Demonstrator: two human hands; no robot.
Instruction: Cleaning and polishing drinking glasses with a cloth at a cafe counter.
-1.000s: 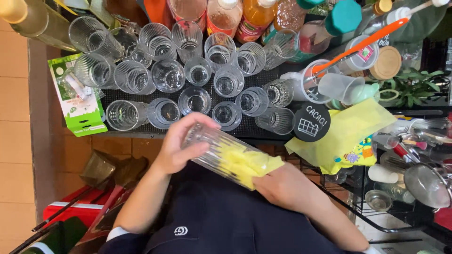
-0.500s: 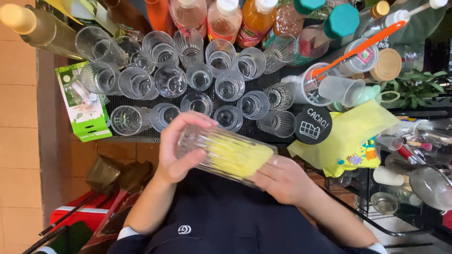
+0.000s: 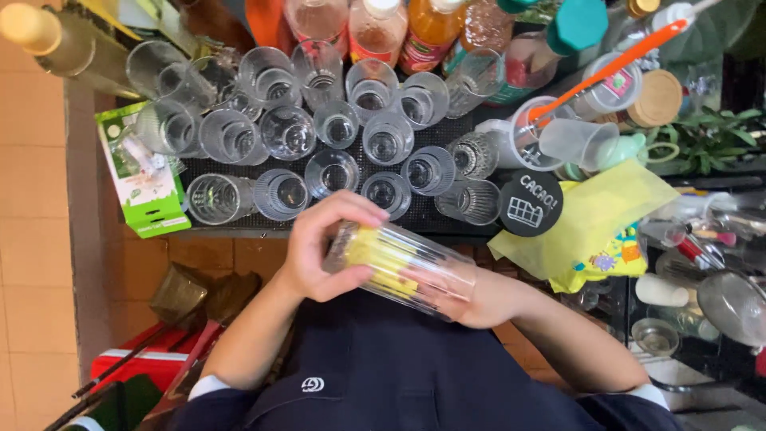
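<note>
Since the earlier frame, the yellow cloth (image 3: 381,254) sits deeper inside the ribbed glass (image 3: 407,267), which has turned slightly. Left hand (image 3: 323,251) curls its fingers (image 3: 351,211) around the glass's end; right hand (image 3: 471,297) cups the other end, fingers pressed against it. Wiping seems underway; next, I judge, turn the glass.

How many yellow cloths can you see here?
2. One cloth is stuffed inside the glass held in both hands; the other lies at right, beside the black round sign. More may be hidden.
</note>
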